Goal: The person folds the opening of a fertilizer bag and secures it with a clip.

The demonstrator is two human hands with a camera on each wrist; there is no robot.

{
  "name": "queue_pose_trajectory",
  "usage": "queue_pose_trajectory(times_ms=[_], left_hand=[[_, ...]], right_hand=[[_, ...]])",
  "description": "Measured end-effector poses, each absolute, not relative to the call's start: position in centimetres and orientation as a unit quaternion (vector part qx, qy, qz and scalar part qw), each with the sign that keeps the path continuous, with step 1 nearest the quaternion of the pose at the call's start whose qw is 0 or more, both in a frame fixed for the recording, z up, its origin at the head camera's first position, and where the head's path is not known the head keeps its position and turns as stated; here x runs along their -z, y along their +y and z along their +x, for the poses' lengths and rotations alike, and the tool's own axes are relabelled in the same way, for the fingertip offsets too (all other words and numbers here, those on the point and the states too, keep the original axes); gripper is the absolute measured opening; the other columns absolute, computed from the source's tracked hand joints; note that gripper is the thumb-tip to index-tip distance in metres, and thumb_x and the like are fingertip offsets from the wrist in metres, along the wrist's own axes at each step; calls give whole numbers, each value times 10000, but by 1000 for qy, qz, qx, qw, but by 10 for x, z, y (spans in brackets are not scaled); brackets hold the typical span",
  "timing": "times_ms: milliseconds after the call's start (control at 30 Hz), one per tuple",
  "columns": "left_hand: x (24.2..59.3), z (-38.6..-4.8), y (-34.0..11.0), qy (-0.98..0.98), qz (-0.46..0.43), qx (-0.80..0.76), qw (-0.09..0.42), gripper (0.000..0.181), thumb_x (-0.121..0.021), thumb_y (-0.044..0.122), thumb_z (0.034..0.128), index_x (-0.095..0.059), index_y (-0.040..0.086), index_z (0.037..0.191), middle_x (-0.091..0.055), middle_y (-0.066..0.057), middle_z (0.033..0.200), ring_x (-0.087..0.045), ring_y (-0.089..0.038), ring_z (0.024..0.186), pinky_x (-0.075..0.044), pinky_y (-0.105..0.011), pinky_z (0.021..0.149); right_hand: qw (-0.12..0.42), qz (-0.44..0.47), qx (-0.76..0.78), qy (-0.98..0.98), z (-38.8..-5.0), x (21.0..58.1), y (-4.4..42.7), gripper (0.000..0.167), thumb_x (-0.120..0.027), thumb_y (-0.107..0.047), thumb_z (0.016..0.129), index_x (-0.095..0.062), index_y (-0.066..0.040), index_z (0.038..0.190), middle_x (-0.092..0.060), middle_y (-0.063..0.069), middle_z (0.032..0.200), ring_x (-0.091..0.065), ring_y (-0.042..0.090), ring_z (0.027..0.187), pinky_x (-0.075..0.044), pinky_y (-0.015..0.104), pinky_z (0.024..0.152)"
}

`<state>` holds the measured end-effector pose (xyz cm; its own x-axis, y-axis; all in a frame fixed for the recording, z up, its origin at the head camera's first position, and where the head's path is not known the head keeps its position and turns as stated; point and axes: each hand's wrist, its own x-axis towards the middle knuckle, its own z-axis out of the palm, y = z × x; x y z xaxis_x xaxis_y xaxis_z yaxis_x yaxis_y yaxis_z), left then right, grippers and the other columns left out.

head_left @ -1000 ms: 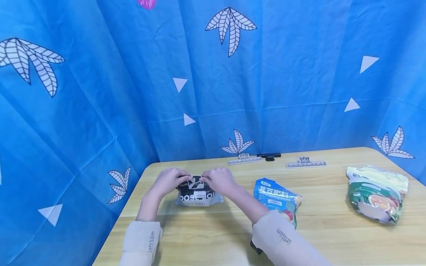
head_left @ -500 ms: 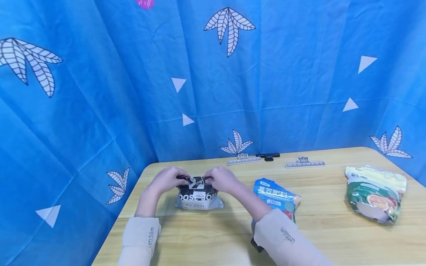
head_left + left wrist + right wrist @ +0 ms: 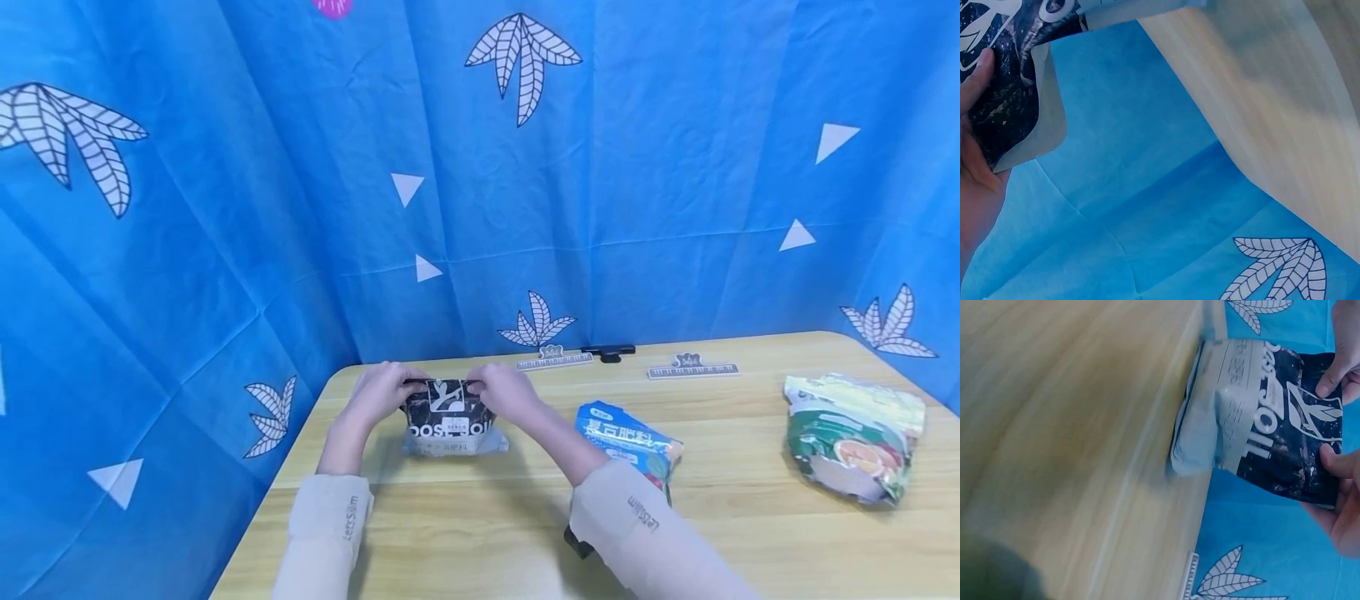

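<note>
A black and white bag with white lettering stands upright on the far left part of the table. My left hand pinches its top edge at the left, thumb on the near face. At the right end of the same edge my right hand pinches likewise. In the right wrist view both thumbs press on the black face of the bag, and its pale bottom rests on the wood. The left wrist view catches just one corner of the bag, with the left hand gripping it.
A blue bag lies right of centre, partly behind the right forearm, near a black object. At the right sits a green and silver bag. Two ruler-like clips and a black clip lie along the back edge.
The bag's top is drawn up higher and flatter, showing more of its leaf emblem. Both hands have moved slightly apart and up along its top edge.
</note>
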<state>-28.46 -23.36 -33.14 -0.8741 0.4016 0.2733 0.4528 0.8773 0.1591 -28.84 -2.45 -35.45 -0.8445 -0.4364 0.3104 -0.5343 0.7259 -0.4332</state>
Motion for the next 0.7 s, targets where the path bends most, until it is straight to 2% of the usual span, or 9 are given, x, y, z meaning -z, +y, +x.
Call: queue_pose_trajectory(times_ms=[133,300,467,600,700], left_hand=[[328,-288,-230,-965,-215,103,111,160,-670,148,841,-730,124,987,-687,-37,932,-602,-155,735,-459,-338,631],[328,-288,-226,-970,-204,104,83,153,-664,132,847,-724,122,988,-681,-20,921,-607,-160,780,-464,-353,688],[332,-288,-224,-972,-195,111,73,175,-711,106,795,-715,165,960,-669,21,907,-590,-165,801,-451,-359,700],[338,-288,-223,-971,-193,108,91,215,-751,80,741,-707,167,933,-673,9,932,-602,-211,879,-453,-389,742],[343,-288,-222,-971,-182,103,114,211,-768,81,720,-718,177,901,-681,12,911,-608,-217,863,-456,-385,704]], right_hand=[[105,263,-264,-922,-292,353,-23,162,-640,-72,851,-699,-68,1002,-676,72,968,-623,226,904,-497,330,779],[96,277,-267,-918,-294,356,-21,141,-650,-77,843,-700,-65,974,-680,68,932,-626,221,871,-495,332,771],[100,284,-249,-920,-295,360,-19,147,-714,-80,779,-705,-93,925,-681,41,878,-624,206,813,-489,336,739],[116,286,-225,-924,-296,362,-18,154,-744,-99,751,-716,-116,902,-684,19,854,-623,198,784,-478,333,714],[119,280,-223,-926,-296,363,-19,154,-754,-117,744,-722,-125,894,-686,11,849,-623,188,782,-474,327,715]])
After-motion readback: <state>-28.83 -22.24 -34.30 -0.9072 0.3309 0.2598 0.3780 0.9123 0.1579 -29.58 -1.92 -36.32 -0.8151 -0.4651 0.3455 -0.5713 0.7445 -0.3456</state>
